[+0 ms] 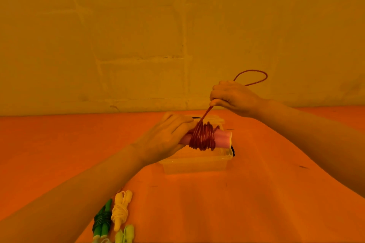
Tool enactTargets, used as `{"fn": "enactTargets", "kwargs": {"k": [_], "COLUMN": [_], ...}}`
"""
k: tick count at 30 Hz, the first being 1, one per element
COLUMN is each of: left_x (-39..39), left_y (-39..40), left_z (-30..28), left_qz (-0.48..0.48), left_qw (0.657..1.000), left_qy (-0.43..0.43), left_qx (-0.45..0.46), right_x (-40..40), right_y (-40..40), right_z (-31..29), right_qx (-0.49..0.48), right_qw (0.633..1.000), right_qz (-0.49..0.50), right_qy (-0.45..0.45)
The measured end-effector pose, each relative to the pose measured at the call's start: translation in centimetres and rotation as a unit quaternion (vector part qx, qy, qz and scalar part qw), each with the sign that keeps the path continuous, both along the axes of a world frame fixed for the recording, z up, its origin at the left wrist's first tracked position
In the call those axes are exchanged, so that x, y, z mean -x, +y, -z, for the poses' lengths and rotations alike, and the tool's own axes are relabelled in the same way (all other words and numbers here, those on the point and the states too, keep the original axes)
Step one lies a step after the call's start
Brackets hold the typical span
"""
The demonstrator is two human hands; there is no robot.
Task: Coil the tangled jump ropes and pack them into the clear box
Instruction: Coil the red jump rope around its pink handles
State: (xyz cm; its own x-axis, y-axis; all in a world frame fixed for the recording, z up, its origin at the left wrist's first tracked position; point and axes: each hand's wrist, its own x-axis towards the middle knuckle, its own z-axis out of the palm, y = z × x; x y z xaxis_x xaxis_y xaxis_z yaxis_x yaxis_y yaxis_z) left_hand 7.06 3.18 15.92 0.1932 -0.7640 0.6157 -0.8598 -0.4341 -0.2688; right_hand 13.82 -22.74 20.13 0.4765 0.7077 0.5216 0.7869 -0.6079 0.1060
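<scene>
Two hands up over the box (194,161), both busy with one rope. Left hand (167,136) is curled around the near end of the pink handles (222,139), fingers wrapped over the top, thumb side hidden, so I can't tell how tight. Handles lie side by side, roughly level, pointing right, held just above the box opening. Red cord (202,137) is wound around the middle of the handles in a thick bunch of turns, a bit messy, some loops hanging lower than others. From the bunch one strand runs up and right into my right hand (234,97). Right hand is closed on that strand, fingers curled down, pinching it near the thumb and forefinger. Strand looks taut between hand and bunch. Past the hand the cord sticks out the back as a free loop (254,77) arcing up and right, against the wall (138,25).

Box is clear, lid off, sitting on the orange surface (256,203), mostly under the handles. Something dark shows at its far rim and right corner; can't tell what.

Near bottom left, beside my left forearm: green rope (102,220) coiled around its handles, white rope (120,210) bundled just right of it, touching or nearly. Yellow-green rope (125,234) below those, cut off by the frame edge. All three are outside the box, well apart from it.
</scene>
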Motion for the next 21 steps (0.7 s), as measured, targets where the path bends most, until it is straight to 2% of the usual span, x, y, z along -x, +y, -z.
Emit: {"fn": "enactTargets", "kwargs": {"k": [4, 10, 14, 17, 21], "left_x": [-0.4, -1.2, -1.2, -1.5, -1.7], "left_y": [0.3, 1.4, 0.9, 1.1, 0.7], "left_z": [-0.4, 0.3, -0.7, -1.0, -1.3], "left_qz": [-0.035, -0.105, -0.113, -0.132, -0.177], "left_qw": [0.998, 0.988, 0.970, 0.970, 0.940], "left_qy": [0.034, 0.088, 0.157, 0.147, 0.205], "left_qx": [0.025, 0.075, 0.146, 0.139, 0.207], "right_x": [0.1, 0.4, 0.7, 0.8, 0.4], "right_y": [-1.0, -0.4, -0.1, 0.2, 0.9], "right_z": [0.8, 1.2, 2.1, 2.7, 3.5], "right_qx": [-0.037, -0.027, -0.035, -0.024, 0.005], "right_qw": [0.998, 0.992, 0.990, 0.987, 0.978], "right_qz": [0.030, 0.088, 0.083, 0.086, 0.115], "right_qy": [0.040, 0.088, 0.110, 0.135, 0.176]}}
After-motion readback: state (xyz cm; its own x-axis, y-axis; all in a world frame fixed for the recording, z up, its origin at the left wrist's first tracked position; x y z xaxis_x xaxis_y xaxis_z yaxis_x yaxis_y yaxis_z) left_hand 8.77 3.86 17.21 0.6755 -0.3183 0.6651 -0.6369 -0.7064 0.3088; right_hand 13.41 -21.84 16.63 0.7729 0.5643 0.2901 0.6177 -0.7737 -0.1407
